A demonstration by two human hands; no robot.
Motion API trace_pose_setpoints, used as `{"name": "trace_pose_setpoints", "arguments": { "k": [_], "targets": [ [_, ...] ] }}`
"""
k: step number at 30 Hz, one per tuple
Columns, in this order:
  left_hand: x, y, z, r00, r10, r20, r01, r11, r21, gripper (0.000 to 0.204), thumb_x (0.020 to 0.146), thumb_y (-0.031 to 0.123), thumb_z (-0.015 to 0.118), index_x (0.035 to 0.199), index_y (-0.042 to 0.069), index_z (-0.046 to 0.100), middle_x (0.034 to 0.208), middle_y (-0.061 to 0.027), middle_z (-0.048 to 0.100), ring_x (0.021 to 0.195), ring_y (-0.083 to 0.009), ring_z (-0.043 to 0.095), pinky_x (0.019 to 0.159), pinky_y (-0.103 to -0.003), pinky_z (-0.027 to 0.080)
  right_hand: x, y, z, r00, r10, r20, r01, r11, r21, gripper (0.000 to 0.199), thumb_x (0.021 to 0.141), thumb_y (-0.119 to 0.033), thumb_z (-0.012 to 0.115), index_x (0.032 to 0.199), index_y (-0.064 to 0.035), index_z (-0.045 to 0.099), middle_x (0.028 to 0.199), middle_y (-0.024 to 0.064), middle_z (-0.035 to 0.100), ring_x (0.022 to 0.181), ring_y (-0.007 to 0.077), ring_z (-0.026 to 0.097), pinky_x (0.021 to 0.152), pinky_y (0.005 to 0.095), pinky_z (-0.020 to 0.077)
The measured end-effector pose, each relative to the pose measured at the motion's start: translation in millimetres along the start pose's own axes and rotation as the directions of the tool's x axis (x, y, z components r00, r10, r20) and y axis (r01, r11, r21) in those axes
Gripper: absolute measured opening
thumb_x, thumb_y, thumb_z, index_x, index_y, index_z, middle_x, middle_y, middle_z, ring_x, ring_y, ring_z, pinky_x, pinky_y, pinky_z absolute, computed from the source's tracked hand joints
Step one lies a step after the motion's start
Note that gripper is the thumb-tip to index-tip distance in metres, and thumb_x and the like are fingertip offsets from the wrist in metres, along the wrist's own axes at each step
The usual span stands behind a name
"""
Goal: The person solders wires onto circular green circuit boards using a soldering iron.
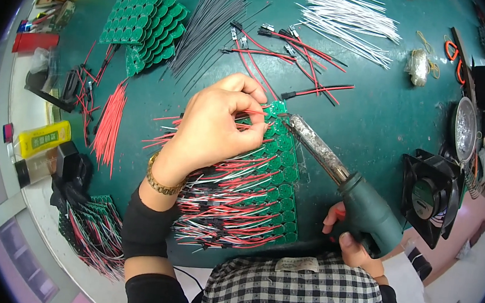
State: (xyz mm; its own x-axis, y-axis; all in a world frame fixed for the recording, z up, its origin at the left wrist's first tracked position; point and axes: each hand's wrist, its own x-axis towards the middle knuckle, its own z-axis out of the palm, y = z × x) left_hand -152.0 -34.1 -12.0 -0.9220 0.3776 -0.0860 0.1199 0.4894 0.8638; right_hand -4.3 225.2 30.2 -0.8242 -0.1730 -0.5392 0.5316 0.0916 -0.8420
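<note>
Black-and-white checked apron (299, 291) nearest, across the lower edge. Green tabletop (373, 126) beyond it, filling most of the view. Green circuit-board panel (287, 205) at mid-table, rows of round boards running away from the apron; attached wires (222, 208), red, white and black, spread leftward, dense over the near rows. Stack of green board sheets (144, 16) at upper left, unevenly fanned. White wires (348, 21) in a loose sheaf at the far side, right of centre; dark grey wires (208, 22) in another, just beside the stack. Soldering iron (345, 176) slants in from lower right, tip toward the panel's far end; contact there, cannot tell. Black fan (430, 199) to its right. Left hand (216, 122) over the panel's far part, thumb and forefinger pinched together, other fingers curled. Right hand (355, 254) at the iron's handle, fingers wrapped around it, partly hidden by the body. Red wires (111, 121) bundled left of the panel. Connector leads (310, 58) scattered beyond the left hand. Round metal dish (465, 129) near the fan. Gold-coloured bracelet (160, 186) on left wrist. Smallest: thin red wire (252, 112), clamped in the left pinch, at the panel's far end.
</note>
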Motion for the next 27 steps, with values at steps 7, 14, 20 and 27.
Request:
{"name": "trace_pose_setpoints", "arguments": {
  "k": [7, 14, 20, 27],
  "targets": [
    [1, 0, -1, 1.000, 0.009, 0.017, -0.010, 1.000, 0.009, 0.009, 0.068, 0.010, 0.070, 0.070, 0.002, 0.064, 0.090, -0.0045, 0.064, 0.065, -0.0170, 0.059, 0.060, -0.029, 0.048, -1, -1, -3, 0.996, 0.070, 0.047, -0.068, 0.997, -0.034, 0.058, 0.077, -0.053, 0.067, 0.107, -0.0051, 0.053, 0.088, 0.0068, 0.057, 0.076, 0.0159, 0.058, 0.063, 0.0275, 0.0467],
    [0, 0, -2, 1.000, 0.018, 0.016, -0.019, 0.999, 0.027, 0.009, 0.067, 0.009, 0.070, 0.070, 0.003, 0.065, 0.090, -0.0040, 0.064, 0.068, -0.0171, 0.061, 0.061, -0.029, 0.049, 5, 10, -8, 0.982, -0.173, 0.073, 0.176, 0.983, -0.046, 0.022, 0.079, -0.012, 0.060, 0.099, -0.0037, 0.063, 0.082, 0.0044, 0.064, 0.068, 0.0147, 0.063, 0.068, 0.0289, 0.0521],
    [1, -2, -1, 0.999, 0.034, 0.012, -0.035, 0.999, 0.027, 0.009, 0.067, 0.009, 0.070, 0.069, 0.002, 0.065, 0.090, -0.0040, 0.064, 0.070, -0.0174, 0.062, 0.062, -0.029, 0.049, -4, 3, 2, 0.999, 0.042, -0.029, -0.042, 0.999, 0.003, 0.063, 0.076, -0.054, 0.068, 0.112, -0.0049, 0.050, 0.089, 0.0083, 0.057, 0.074, 0.0177, 0.058, 0.063, 0.0285, 0.0472],
    [1, -2, -1, 0.998, 0.060, 0.009, -0.060, 0.998, 0.026, 0.009, 0.067, 0.009, 0.070, 0.069, 0.002, 0.064, 0.090, -0.0046, 0.064, 0.071, -0.0181, 0.062, 0.063, -0.029, 0.049, -5, 4, 5, 0.996, 0.028, -0.080, -0.014, 0.985, 0.173, 0.072, 0.077, -0.053, 0.068, 0.123, -0.0046, 0.043, 0.087, 0.0095, 0.056, 0.075, 0.0194, 0.058, 0.066, 0.0320, 0.0483]
  ]
}}
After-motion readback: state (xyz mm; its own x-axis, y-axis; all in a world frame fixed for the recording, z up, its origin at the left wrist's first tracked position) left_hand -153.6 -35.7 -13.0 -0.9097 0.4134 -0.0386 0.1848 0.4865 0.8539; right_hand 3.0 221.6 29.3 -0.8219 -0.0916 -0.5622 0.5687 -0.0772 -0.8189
